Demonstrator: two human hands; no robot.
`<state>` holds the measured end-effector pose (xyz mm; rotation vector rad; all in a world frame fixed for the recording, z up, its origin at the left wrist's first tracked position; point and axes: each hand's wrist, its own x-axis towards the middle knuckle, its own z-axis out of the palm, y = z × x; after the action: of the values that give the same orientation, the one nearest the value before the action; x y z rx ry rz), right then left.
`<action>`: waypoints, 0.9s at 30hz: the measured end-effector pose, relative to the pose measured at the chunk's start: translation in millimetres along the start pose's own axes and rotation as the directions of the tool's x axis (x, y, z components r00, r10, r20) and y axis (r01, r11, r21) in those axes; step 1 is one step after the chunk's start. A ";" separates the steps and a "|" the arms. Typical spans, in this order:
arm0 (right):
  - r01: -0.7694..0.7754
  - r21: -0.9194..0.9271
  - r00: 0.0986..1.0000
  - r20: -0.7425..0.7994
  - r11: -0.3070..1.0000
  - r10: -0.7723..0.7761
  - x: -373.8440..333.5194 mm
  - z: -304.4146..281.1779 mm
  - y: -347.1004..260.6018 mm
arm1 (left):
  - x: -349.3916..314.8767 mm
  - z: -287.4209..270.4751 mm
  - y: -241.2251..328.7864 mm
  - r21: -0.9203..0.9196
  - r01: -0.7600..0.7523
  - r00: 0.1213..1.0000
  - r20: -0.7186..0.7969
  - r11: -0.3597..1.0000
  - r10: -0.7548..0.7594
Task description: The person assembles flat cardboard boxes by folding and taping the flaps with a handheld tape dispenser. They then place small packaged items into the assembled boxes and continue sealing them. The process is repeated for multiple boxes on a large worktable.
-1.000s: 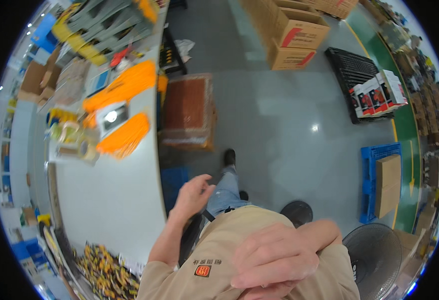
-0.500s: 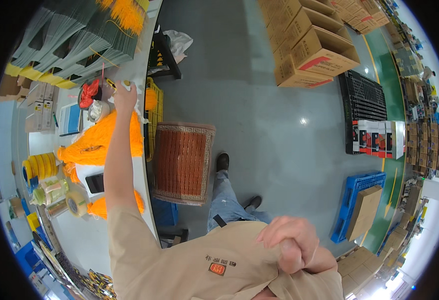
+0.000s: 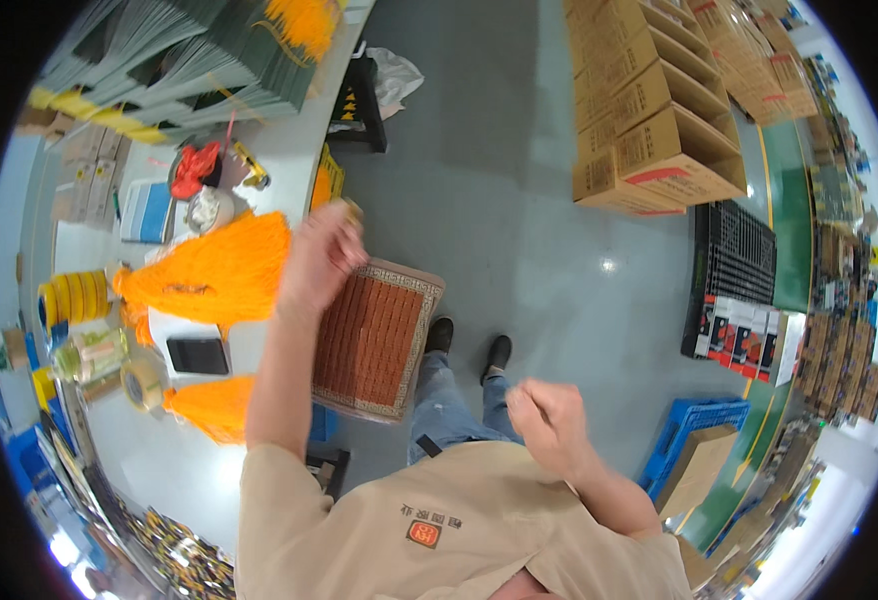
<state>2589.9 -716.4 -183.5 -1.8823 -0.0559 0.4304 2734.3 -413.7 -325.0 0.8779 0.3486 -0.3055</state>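
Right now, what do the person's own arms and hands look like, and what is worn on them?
Both hands are bare: no gloves, rings or watch show on the left hand or the right hand. The forearms are uncovered too. A short-sleeved beige work shirt covers the shoulders and upper arms, with a small orange and dark chest emblem. Motion blur hides finer detail on the fingers.
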 end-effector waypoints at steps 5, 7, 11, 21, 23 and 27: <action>-0.095 0.254 0.995 0.054 0.962 0.084 31.5 16.7 1.1 | -124.3 81.4 -43.8 -0.091 0.140 0.966 0.230 0.986 -0.116; -0.112 0.358 0.989 0.126 0.927 0.071 29.2 18.9 0.0 | -153.1 103.7 -48.0 -0.079 0.125 0.966 0.239 0.989 -0.103; -0.119 0.433 0.976 0.215 0.894 0.026 6.1 4.2 4.3 | -185.9 138.6 -54.3 0.237 -0.053 0.970 0.243 0.970 -0.007; -0.077 0.630 0.988 0.155 0.773 -0.028 -58.5 -50.0 60.0 | -222.6 224.4 -115.5 0.428 0.005 0.927 0.337 0.904 -0.165; -0.151 0.714 0.973 0.230 0.684 -0.025 -70.8 -55.7 75.1 | -228.4 231.7 -127.9 0.272 0.036 0.935 0.331 0.962 -0.129; -0.277 0.770 0.933 0.359 0.574 -0.032 -88.9 -58.0 98.3 | -241.8 244.2 -161.3 0.408 0.090 0.945 0.253 0.909 -0.207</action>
<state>2509.0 -825.3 -233.6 -0.8644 0.0485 0.7306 2493.8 -675.4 -191.7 1.1842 0.0766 -0.6577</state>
